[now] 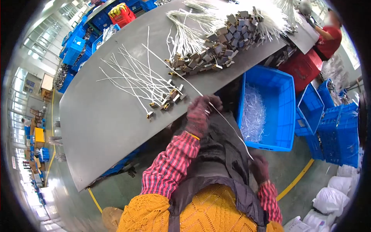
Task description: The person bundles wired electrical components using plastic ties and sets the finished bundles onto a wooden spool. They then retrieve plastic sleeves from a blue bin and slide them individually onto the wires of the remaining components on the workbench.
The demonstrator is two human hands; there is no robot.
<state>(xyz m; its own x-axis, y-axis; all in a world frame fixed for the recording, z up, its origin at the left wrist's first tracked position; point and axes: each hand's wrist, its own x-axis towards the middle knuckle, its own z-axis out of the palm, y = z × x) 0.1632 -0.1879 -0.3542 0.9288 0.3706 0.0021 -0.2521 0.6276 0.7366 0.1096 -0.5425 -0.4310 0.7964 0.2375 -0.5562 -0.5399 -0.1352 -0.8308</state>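
Note:
My left hand (198, 116), in a dark red checked glove, is closed around a white wire (232, 125) above my lap. A small shiny bit shows at its fingers, too unclear to name. One end of the wire reaches up over the table; the other runs down to my right hand (259, 169). The gloved right hand is low beside my apron, its fingers closed at the wire's lower end and partly blurred. Near my left hand, a loose bunch of white wires with small metal connectors (166, 102) lies on the grey table (96, 135).
A large pile of metal-ended wires (216, 48) covers the table's far right. Right of my lap stands a blue crate (280, 108) holding clear plastic strips (253, 116). More blue crates (338, 133) and white sacks (332, 199) stand further right. A person in red (330, 38) works beyond.

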